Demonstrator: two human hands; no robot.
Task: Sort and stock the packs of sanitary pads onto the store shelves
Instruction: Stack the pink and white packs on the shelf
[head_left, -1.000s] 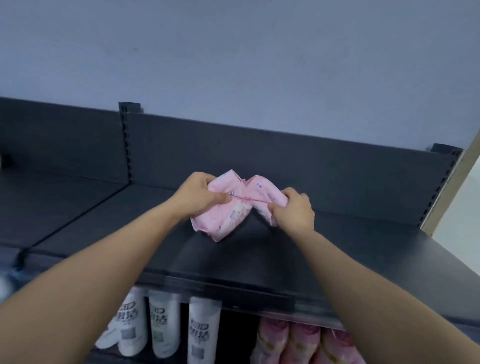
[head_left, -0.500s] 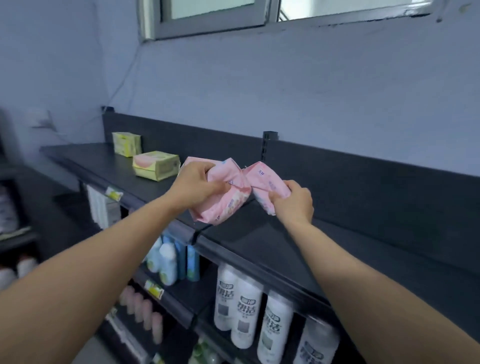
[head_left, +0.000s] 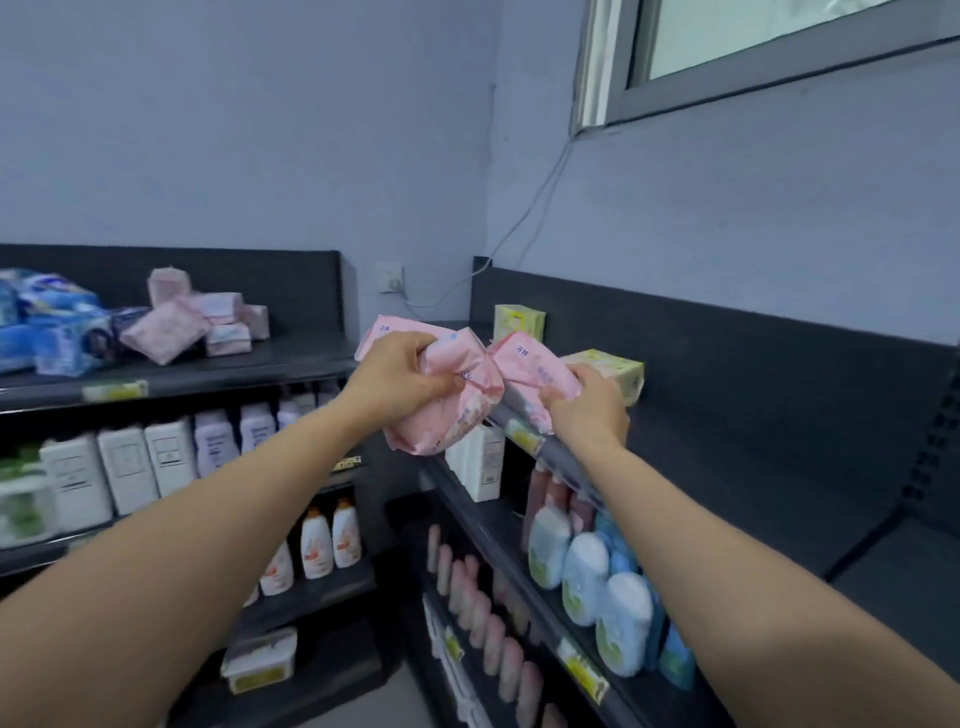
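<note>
Two bare arms reach forward. The left hand (head_left: 400, 382) grips bunched pink pad packs (head_left: 449, 418). The right hand (head_left: 587, 410) grips another pink pack (head_left: 535, 369). The packs touch in mid-air at the front edge of the right top shelf (head_left: 753, 467). Behind them sit yellow-green boxes (head_left: 608, 366). Farther left, loose pink packs (head_left: 197, 322) lie on another shelf (head_left: 291, 358).

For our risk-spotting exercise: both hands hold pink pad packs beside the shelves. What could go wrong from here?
The left hand bunches its pink packs by a crumpled fold, so one might slip. The right hand and its pink pack sit close to the green box, which could get knocked.
</note>
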